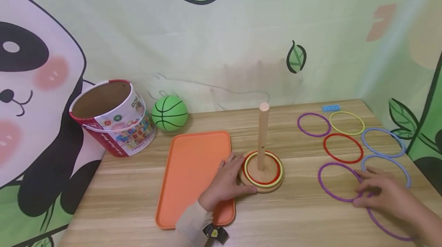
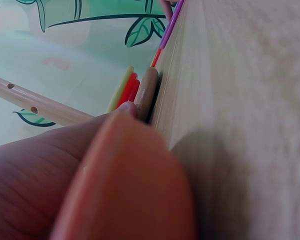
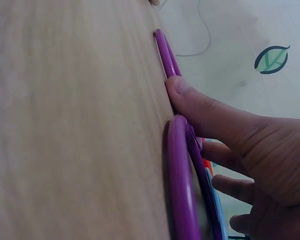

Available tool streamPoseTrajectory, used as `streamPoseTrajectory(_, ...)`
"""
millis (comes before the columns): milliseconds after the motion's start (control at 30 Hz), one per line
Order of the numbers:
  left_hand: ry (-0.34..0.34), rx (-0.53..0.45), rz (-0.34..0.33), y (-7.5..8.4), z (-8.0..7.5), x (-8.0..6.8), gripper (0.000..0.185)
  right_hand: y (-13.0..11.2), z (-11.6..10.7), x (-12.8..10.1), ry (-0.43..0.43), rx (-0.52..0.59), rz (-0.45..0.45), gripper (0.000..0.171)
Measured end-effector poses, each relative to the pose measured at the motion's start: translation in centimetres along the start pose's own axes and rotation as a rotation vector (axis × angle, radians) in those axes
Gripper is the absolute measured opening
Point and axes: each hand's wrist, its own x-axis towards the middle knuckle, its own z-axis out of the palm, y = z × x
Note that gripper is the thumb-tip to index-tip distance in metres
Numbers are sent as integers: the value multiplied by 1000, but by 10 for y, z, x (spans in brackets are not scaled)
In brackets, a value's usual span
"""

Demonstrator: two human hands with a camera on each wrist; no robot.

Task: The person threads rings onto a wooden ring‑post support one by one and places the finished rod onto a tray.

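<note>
Around the left edge of a round wooden base (image 1: 260, 190), my left hand (image 1: 226, 180) grips with thumb in front and fingers behind. An upright wooden peg (image 1: 263, 135) rises from that base, with a yellow ring (image 1: 282, 171) and red rings (image 2: 126, 92) lying about its foot. On the right, my right hand (image 1: 386, 193) pinches the right side of a purple ring (image 1: 319, 180) that lies on the table; its thumb (image 3: 187, 92) is against the ring in the right wrist view. Another purple ring (image 1: 383, 226) lies partly under this hand and forearm.
An orange tray (image 1: 197, 151) lies beneath the left wrist. Behind it stand a printed bucket (image 1: 119, 124) and a green ball (image 1: 169, 113). Right of the peg lie several rings, among them a red ring (image 1: 324, 149) and a blue ring (image 1: 404, 147), plus a blue block (image 1: 331, 107).
</note>
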Motion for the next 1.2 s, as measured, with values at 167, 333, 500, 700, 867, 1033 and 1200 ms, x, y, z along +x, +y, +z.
streamPoseTrajectory(167,-3,0,-3,2,-1,0,106,2,2,-2,27,7,-77,28)
streamPoseTrajectory(333,-4,-4,-3,3,-1,0,107,-2,8,-4,26,31,-67,31)
streamPoseTrajectory(500,-1,5,-5,2,0,0,107,-10,9,-4,70,54,-53,32)
streamPoseTrajectory(700,-4,11,-4,1,1,0,107,-16,5,-2,116,10,-44,31)
streamPoseTrajectory(867,0,13,-2,1,0,0,108,-21,4,1,147,-33,-66,30)
streamPoseTrajectory(1033,-1,14,0,2,0,0,107,-23,3,5,154,-41,-82,31)
streamPoseTrajectory(1200,-3,9,-3,2,0,0,107,-25,1,7,153,3,-117,32)
